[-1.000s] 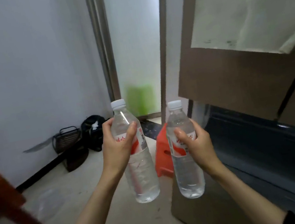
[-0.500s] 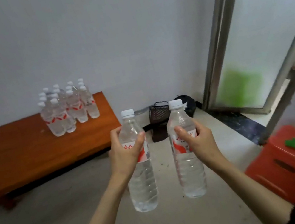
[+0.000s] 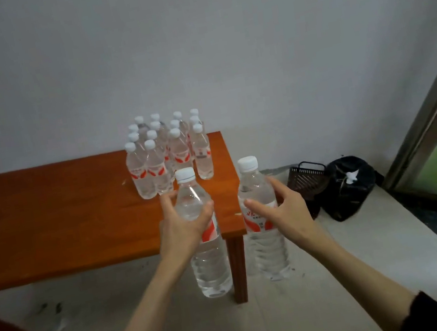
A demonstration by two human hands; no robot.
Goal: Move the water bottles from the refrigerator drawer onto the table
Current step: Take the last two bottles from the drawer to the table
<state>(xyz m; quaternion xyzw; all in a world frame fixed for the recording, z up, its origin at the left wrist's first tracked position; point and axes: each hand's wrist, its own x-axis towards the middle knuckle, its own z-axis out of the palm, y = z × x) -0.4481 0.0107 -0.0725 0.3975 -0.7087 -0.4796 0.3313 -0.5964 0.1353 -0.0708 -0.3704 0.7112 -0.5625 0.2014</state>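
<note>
My left hand (image 3: 183, 230) grips a clear water bottle (image 3: 209, 263) with a white cap and red label, held upright in front of the table's near right corner. My right hand (image 3: 284, 215) grips a second bottle of the same kind (image 3: 267, 250), upright, just right of the table's edge. Both bottles hang in the air, lower than the tabletop's near edge in the picture. A brown wooden table (image 3: 45, 219) stands against the white wall. Several like bottles (image 3: 168, 153) stand in rows at its far right end. The refrigerator is out of view.
A black slatted basket (image 3: 306, 179) and a black bag (image 3: 349, 186) lie on the floor by the wall, right of the table. A metal door frame (image 3: 423, 123) and dark threshold run along the right side. The floor is pale concrete.
The view has swung left, away from the refrigerator, and drawn closer to the table. Both hands still carry their bottles, now in front of the table's right corner. The red stool has left the view.
</note>
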